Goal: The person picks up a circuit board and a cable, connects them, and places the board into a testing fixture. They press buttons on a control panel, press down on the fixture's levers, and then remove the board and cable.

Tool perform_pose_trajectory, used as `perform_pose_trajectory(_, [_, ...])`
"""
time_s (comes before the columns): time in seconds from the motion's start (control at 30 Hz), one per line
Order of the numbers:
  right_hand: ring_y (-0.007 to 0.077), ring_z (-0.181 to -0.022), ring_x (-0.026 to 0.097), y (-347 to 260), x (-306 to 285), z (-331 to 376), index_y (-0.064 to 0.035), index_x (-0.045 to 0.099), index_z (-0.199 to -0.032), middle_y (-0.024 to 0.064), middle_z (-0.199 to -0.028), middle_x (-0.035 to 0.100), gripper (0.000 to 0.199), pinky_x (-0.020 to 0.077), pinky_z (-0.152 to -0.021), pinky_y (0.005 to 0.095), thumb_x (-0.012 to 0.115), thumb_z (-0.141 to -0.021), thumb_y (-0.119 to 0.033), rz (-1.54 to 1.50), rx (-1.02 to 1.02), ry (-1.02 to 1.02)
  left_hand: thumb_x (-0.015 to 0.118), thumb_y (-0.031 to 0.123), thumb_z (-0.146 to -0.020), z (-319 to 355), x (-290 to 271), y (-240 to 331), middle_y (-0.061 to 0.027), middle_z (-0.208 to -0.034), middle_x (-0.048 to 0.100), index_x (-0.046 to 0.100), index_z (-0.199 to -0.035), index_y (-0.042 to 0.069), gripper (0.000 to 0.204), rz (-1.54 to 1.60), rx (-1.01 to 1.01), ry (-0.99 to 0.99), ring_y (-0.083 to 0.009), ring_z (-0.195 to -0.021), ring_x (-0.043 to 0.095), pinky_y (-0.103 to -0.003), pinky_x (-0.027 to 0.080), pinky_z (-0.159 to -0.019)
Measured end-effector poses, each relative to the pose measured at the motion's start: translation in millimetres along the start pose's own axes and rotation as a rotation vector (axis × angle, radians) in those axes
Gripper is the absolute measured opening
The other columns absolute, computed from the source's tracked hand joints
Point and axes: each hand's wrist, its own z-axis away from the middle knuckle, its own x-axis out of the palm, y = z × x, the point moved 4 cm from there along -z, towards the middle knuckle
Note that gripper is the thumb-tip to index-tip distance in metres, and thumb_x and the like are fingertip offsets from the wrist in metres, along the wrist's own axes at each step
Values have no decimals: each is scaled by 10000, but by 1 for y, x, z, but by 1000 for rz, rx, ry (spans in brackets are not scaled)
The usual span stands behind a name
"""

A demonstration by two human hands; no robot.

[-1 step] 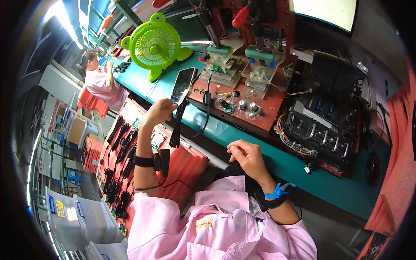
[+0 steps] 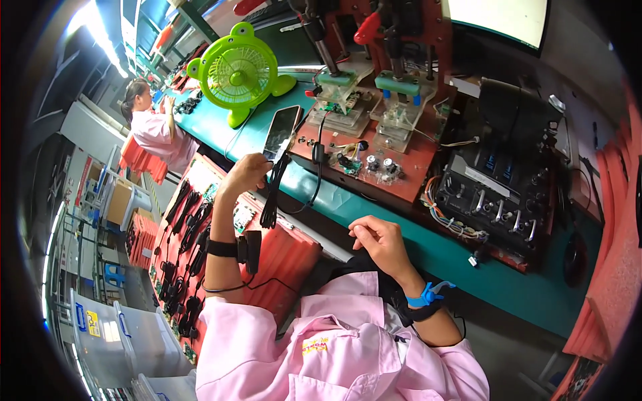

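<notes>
Holding our left hand (image 2: 247, 172) beside the black cable (image 2: 271, 200), finger pinch unclear, we curl our right hand (image 2: 381, 242), fingers together.

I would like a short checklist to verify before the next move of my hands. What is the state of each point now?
1. Right hand free: ok, no object shows in it.
2. Left hand gripping the black cable bundle: cannot tell, contact partly hidden.
3. Blue strap on right wrist: ok, worn.
4. Phone well away from left hand: not ok, lies just beyond it.
5. Green fan clear of both hands: ok, farther back.
</notes>
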Motion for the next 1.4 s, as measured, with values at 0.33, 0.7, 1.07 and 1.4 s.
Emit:
perform_pose_trajectory(0.33, [114,-549,562,10,1,-1,15,578,-812,72,-678,583,141,443,-506,231,483,-818,-89,16,-10,59,508,150,-766,-39,-21,16,-118,-593,559,566,-699,6,170,-96,213,115,-218,-487,540,-321,409,-444])
perform_pose_trajectory(0.7, [301,-700,575,-42,1,1,-32,549,-802,156,-751,581,211,463,-619,360,506,-802,-238,729,-26,-126,506,205,-787,-36,13,93,-154,-581,518,496,-638,9,247,-635,713,209,-340,-604,532,-415,403,-559])
perform_pose_trajectory(1.07, [279,-690,570,-123,41,-73,-35,533,-802,97,-713,542,213,440,-632,419,527,-765,-245,1323,-420,-192,553,19,-644,-28,1,98,-120,-761,509,502,-796,30,162,-565,1134,-6,-299,-770,520,-383,428,-625])
perform_pose_trajectory(1.4, [182,-706,520,-108,77,-112,-69,547,-702,36,-642,511,118,379,-675,343,540,-664,-181,1830,-697,91,545,79,-638,-37,11,97,-113,-684,535,529,-684,44,61,-587,1234,114,-290,-684,545,-353,432,-557])
